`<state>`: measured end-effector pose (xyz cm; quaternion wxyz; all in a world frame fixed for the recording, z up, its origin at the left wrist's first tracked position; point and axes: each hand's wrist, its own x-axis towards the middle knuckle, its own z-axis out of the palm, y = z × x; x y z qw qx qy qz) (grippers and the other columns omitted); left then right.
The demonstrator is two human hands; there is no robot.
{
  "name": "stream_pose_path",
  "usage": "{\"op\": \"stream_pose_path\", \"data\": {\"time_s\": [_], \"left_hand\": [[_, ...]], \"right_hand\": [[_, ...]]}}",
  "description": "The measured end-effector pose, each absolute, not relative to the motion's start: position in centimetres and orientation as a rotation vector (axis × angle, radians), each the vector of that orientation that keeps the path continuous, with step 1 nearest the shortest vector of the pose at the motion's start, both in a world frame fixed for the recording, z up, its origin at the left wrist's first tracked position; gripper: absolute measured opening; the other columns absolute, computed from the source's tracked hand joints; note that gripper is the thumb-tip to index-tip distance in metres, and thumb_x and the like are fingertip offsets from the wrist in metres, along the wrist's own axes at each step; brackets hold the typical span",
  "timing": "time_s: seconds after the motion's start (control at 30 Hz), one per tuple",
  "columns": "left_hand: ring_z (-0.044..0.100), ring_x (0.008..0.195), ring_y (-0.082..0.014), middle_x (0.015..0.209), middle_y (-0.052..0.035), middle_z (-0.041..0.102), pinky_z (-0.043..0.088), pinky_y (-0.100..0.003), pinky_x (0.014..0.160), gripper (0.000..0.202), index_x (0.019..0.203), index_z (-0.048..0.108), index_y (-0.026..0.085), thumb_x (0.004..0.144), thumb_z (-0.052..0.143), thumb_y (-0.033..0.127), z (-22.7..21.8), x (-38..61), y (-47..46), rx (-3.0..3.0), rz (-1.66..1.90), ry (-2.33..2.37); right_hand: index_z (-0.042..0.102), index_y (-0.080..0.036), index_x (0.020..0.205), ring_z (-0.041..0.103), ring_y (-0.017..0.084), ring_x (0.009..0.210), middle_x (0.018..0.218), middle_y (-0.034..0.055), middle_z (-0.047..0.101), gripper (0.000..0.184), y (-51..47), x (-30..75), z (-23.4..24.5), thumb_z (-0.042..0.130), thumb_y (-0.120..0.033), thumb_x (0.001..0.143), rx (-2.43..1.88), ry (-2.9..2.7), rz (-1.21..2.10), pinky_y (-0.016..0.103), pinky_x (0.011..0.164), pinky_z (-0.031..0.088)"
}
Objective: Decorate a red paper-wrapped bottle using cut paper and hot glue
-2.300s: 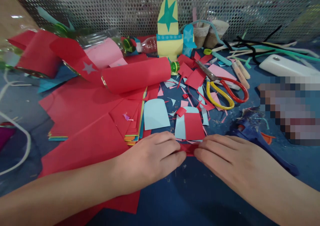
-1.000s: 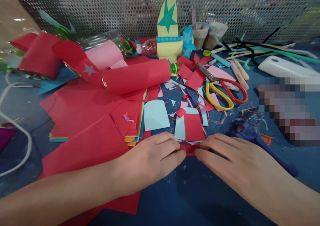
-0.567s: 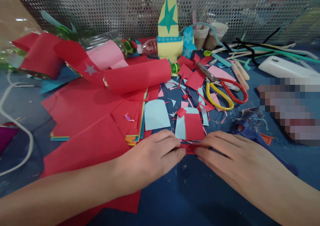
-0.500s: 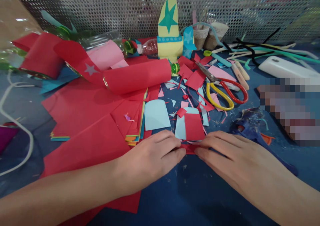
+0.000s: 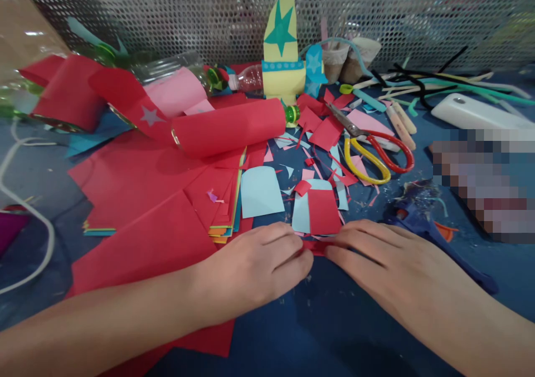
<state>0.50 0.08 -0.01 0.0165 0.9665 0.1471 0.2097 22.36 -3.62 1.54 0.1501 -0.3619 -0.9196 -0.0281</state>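
Observation:
A small strip of red paper (image 5: 315, 247) lies low on the table, its middle showing between my two hands. My left hand (image 5: 257, 263) is closed on its left end, thumb and fingers pressed together. On the other end, my right hand (image 5: 376, 260) is closed too, fingertips pressing the paper down; the parts under the fingers are hidden. Just beyond the hands sits a light blue paper piece (image 5: 301, 213) with a red paper rectangle (image 5: 325, 213) on it. A second light blue piece (image 5: 262, 192), rounded at the top, lies to its left.
Red paper sheets (image 5: 142, 238) spread at left. Behind stand a red paper-wrapped bottle (image 5: 234, 126) and a yellow paper rocket (image 5: 284, 79). Scissors (image 5: 368, 148), a blue glue gun (image 5: 438, 243) and a white case (image 5: 480, 115) lie at right. Paper scraps (image 5: 326, 132) litter the middle.
My left thumb and fingers have shifted slightly to the right along the red paper strip. My right hand stays in nearly the same place.

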Motion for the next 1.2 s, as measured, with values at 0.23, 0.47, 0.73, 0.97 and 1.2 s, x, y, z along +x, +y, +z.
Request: {"op": "stream_pose_path", "data": {"time_s": [0.23, 0.47, 0.73, 0.97, 1.2], "left_hand": [[0.06, 0.079, -0.0166, 0.08, -0.0065, 0.065, 0.055, -0.028, 0.077, 0.028, 0.095, 0.064, 0.007, 0.096, 0.036, 0.007, 0.23, 0.36, 0.31, 3.008, 0.638, 0.441], [0.058, 0.084, -0.0161, 0.087, -0.0064, 0.064, 0.053, -0.029, 0.082, 0.021, 0.097, 0.062, 0.01, 0.095, 0.042, 0.01, -0.43, 0.19, 0.31, 2.91, 0.545, 0.519], [0.059, 0.079, -0.0159, 0.081, -0.0076, 0.065, 0.054, -0.029, 0.078, 0.031, 0.097, 0.062, 0.007, 0.095, 0.031, 0.003, 0.12, 0.33, 0.25, 2.987, 0.589, 0.459], [0.059, 0.076, -0.0161, 0.079, -0.0067, 0.065, 0.055, -0.029, 0.072, 0.028, 0.093, 0.063, 0.008, 0.094, 0.035, 0.004, 0.17, 0.45, 0.23, 3.029, 0.639, 0.469], [0.056, 0.079, -0.0154, 0.083, -0.0069, 0.065, 0.053, -0.028, 0.076, 0.028, 0.096, 0.063, 0.01, 0.096, 0.036, 0.009, -0.13, 0.22, 0.38, 2.906, 0.615, 0.488]], "right_hand": [[0.068, -0.016, 0.083, 0.066, 0.022, 0.076, 0.08, 0.006, 0.071, 0.041, -3.63, 22.46, 1.49, 0.029, -0.009, 0.094, -1.036, -2.635, -0.08, 0.035, 0.059, 0.054], [0.069, -0.015, 0.087, 0.066, 0.024, 0.079, 0.083, 0.0064, 0.071, 0.039, -3.53, 22.58, 1.34, 0.031, -0.009, 0.094, -1.055, -2.645, -0.009, 0.036, 0.055, 0.055], [0.069, -0.012, 0.084, 0.067, 0.022, 0.072, 0.08, 0.0068, 0.073, 0.041, -3.39, 22.48, 1.25, 0.03, -0.007, 0.094, -1.0, -2.643, -0.057, 0.035, 0.053, 0.055], [0.068, -0.013, 0.085, 0.067, 0.022, 0.073, 0.079, 0.0065, 0.073, 0.04, -3.54, 22.47, 1.33, 0.03, -0.006, 0.093, -1.022, -2.63, -0.08, 0.035, 0.055, 0.055], [0.068, -0.014, 0.084, 0.065, 0.021, 0.07, 0.078, 0.0067, 0.071, 0.035, -3.31, 22.44, 1.09, 0.034, -0.003, 0.09, -1.019, -2.665, -0.118, 0.033, 0.054, 0.052]]}}
